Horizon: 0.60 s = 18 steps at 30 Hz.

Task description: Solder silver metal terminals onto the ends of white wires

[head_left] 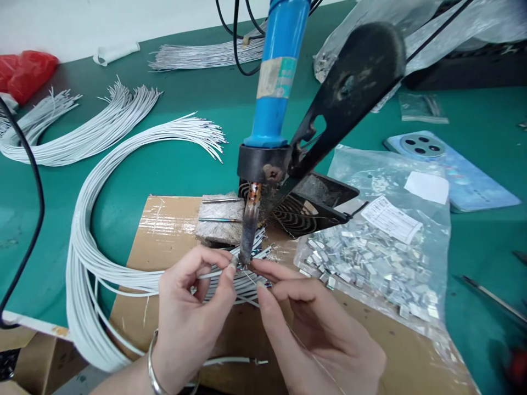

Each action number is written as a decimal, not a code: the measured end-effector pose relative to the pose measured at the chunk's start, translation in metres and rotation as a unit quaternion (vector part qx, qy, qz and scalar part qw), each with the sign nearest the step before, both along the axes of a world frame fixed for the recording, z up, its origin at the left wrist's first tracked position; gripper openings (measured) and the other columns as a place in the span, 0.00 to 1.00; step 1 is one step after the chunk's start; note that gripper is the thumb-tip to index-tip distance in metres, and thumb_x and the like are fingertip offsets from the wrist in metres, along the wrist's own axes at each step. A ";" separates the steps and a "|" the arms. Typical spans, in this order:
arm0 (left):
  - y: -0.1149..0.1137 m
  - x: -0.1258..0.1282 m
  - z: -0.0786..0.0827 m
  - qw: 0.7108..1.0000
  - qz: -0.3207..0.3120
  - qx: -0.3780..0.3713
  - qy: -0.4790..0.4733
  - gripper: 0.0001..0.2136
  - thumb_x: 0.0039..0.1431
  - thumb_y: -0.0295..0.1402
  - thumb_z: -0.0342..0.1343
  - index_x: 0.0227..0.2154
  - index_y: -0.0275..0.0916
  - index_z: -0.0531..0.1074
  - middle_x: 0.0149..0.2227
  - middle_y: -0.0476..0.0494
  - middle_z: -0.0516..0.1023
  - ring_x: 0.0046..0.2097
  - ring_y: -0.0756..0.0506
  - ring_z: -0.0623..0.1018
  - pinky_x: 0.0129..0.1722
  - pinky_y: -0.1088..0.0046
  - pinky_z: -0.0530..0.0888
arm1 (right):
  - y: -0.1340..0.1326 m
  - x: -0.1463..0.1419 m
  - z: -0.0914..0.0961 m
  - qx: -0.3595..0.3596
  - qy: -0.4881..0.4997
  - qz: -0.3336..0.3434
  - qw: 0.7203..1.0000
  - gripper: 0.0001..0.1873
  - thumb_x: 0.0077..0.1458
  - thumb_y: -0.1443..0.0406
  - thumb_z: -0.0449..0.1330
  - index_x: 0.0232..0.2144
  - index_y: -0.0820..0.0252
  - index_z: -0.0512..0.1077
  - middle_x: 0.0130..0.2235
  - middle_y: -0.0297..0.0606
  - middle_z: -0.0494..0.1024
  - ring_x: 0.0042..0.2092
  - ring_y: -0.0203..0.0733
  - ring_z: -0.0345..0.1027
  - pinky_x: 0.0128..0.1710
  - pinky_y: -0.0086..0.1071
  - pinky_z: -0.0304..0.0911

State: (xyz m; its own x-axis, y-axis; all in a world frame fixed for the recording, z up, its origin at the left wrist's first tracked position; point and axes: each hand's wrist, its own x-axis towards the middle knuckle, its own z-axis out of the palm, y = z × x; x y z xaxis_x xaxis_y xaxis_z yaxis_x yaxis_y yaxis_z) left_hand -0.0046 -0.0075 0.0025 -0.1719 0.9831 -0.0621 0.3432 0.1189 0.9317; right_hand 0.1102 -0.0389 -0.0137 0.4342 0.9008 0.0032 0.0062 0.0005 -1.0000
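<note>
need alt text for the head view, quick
The left hand and right hand hold thin white wires just below the tip of a blue-handled soldering iron, which is mounted on a black stand above a cardboard sheet. A loop of white wires lies at left, and a clear bag of small metal pieces at right.

The left hand (193,318) and right hand (317,334) sit close together at the lower middle of the frame, each pinching thumb against forefinger. Their fingertips (230,264) almost meet, and the left forearm (123,383) enters from the lower left.
</note>
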 end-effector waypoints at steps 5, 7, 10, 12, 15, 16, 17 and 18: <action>0.000 0.000 -0.001 1.000 -0.003 0.000 0.000 0.05 0.55 0.28 0.61 0.25 0.41 0.74 0.20 0.52 0.72 0.26 0.49 0.74 0.18 0.80 0.59 | 0.001 0.001 0.000 -0.004 0.004 0.002 1.000 0.09 0.56 0.69 0.66 0.25 0.55 0.73 0.41 0.33 0.87 0.37 0.33 0.81 0.39 0.19 0.72; 0.001 0.001 -0.002 1.000 -0.005 -0.004 -0.001 0.05 0.56 0.28 0.60 0.25 0.41 0.74 0.21 0.52 0.73 0.26 0.49 0.73 0.18 0.80 0.59 | 0.001 0.001 -0.001 -0.002 0.008 0.001 1.000 0.09 0.56 0.70 0.66 0.25 0.55 0.73 0.41 0.33 0.87 0.37 0.33 0.81 0.40 0.19 0.72; 0.001 0.001 -0.004 1.000 -0.011 -0.007 -0.001 0.05 0.57 0.29 0.60 0.26 0.41 0.74 0.20 0.52 0.72 0.26 0.49 0.73 0.19 0.79 0.60 | 0.001 0.001 0.000 -0.005 0.017 0.003 1.000 0.09 0.56 0.70 0.66 0.25 0.55 0.73 0.41 0.34 0.87 0.38 0.34 0.81 0.39 0.19 0.72; 0.000 0.001 -0.003 1.000 -0.016 -0.005 -0.001 0.05 0.56 0.29 0.60 0.26 0.41 0.74 0.19 0.53 0.70 0.25 0.49 0.73 0.19 0.79 0.60 | 0.002 0.000 0.000 -0.009 0.022 0.000 1.000 0.09 0.56 0.69 0.66 0.25 0.55 0.73 0.41 0.34 0.87 0.38 0.34 0.81 0.38 0.19 0.72; -0.001 0.001 -0.003 1.000 -0.017 -0.003 0.001 0.05 0.56 0.29 0.60 0.26 0.41 0.73 0.20 0.53 0.71 0.24 0.50 0.72 0.19 0.79 0.60 | 0.002 0.000 0.001 -0.012 0.025 -0.004 1.000 0.10 0.56 0.68 0.67 0.24 0.55 0.73 0.41 0.32 0.86 0.37 0.32 0.81 0.38 0.17 0.71; -0.001 0.001 -0.003 1.000 -0.017 -0.003 0.001 0.05 0.56 0.29 0.60 0.26 0.41 0.73 0.20 0.53 0.71 0.24 0.50 0.72 0.19 0.79 0.60 | 0.002 0.000 0.001 -0.012 0.024 -0.004 1.000 0.10 0.55 0.68 0.67 0.24 0.55 0.73 0.40 0.32 0.86 0.37 0.31 0.80 0.38 0.17 0.71; -0.001 0.001 -0.003 1.000 -0.018 -0.003 0.002 0.05 0.56 0.29 0.60 0.26 0.41 0.73 0.20 0.53 0.71 0.24 0.50 0.73 0.19 0.79 0.61 | 0.002 0.000 0.001 -0.013 0.023 -0.004 1.000 0.10 0.55 0.68 0.67 0.24 0.55 0.73 0.40 0.32 0.87 0.37 0.32 0.80 0.38 0.17 0.71; -0.001 0.001 -0.003 1.000 -0.020 -0.002 0.003 0.05 0.57 0.29 0.60 0.26 0.41 0.73 0.20 0.53 0.71 0.24 0.50 0.73 0.20 0.79 0.61 | 0.002 0.001 0.001 -0.013 0.021 -0.003 1.000 0.10 0.55 0.69 0.66 0.24 0.55 0.73 0.41 0.33 0.87 0.37 0.32 0.81 0.37 0.18 0.72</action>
State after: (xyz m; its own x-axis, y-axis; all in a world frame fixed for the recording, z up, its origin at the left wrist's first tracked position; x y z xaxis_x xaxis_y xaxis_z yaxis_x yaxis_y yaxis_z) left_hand -0.0037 -0.0087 -0.0004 -0.1326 0.9891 -0.0647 0.3534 0.1082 0.9292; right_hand 0.1107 -0.0368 -0.0124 0.4381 0.8981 -0.0382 -0.0350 -0.0254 -0.9991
